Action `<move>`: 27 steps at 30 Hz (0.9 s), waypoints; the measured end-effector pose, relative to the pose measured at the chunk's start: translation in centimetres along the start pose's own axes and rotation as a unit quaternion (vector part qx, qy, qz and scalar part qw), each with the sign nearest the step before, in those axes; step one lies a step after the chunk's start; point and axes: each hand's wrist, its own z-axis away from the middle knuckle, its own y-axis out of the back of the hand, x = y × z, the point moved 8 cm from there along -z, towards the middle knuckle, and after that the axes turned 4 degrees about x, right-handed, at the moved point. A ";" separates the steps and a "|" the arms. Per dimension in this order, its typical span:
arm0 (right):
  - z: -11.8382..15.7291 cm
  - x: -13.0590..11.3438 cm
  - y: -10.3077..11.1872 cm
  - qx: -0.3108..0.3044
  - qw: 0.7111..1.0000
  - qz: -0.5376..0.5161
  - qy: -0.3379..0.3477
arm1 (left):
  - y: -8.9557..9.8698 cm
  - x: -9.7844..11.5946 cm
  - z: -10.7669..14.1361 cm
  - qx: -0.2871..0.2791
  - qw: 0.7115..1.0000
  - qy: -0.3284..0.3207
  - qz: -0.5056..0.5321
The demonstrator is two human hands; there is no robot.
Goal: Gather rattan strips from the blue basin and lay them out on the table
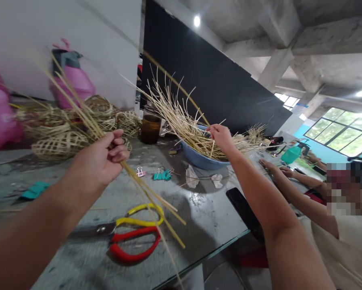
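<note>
The right hand (pixel 219 135), pinching what looks like one strip, could drag tangled neighbours out; the left hand (pixel 100 159) grips several strips (pixel 147 191).

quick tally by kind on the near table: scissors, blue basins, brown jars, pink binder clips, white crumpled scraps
Scissors: 1
Blue basin: 1
Brown jar: 1
Pink binder clip: 1
White scraps: 2
Total: 6
</note>
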 end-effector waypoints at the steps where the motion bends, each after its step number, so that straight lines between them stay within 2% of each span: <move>1: -0.9 1.2 1.7 0.031 0.999 0.030 -0.005 | 0.0 -0.1 0.0 0.000 1.000 0.000 -0.003; 3: -2.2 3.2 4.4 0.069 0.992 0.102 -0.010 | -0.2 -0.2 0.3 0.000 1.000 -0.001 -0.010; 5: -3.2 5.1 6.0 0.075 0.977 0.197 -0.021 | -0.3 -0.3 0.6 0.003 1.000 -0.008 -0.016; 9: -4.3 8.4 6.1 0.032 0.944 0.325 -0.052 | -0.5 -0.5 0.8 -0.003 0.999 -0.024 -0.035; 14: -4.3 10.8 3.7 -0.004 0.929 0.366 -0.065 | -0.2 -0.9 0.2 -0.014 0.998 -0.026 -0.051; 17: -4.0 10.7 2.8 0.027 0.926 0.374 -0.050 | -0.1 -0.7 0.2 -0.009 0.998 -0.025 -0.053; 19: -3.6 10.1 1.7 0.028 0.939 0.343 -0.015 | -0.2 -0.6 0.4 -0.006 0.998 -0.025 -0.052; 20: -3.4 9.7 0.7 0.003 0.950 0.313 0.010 | -0.2 -0.6 0.5 -0.005 0.998 -0.026 -0.052; 22: -2.4 9.0 -1.9 -0.091 0.964 0.243 0.061 | -0.2 -0.6 0.4 -0.006 0.998 -0.028 -0.051; 24: -1.0 8.2 -4.4 -0.185 0.957 0.193 0.115 | -0.2 -0.7 0.3 -0.014 0.998 -0.025 -0.050; 27: 0.8 7.5 -6.6 -0.250 0.933 0.195 0.172 | -0.2 -1.0 0.2 -0.024 0.998 -0.019 -0.053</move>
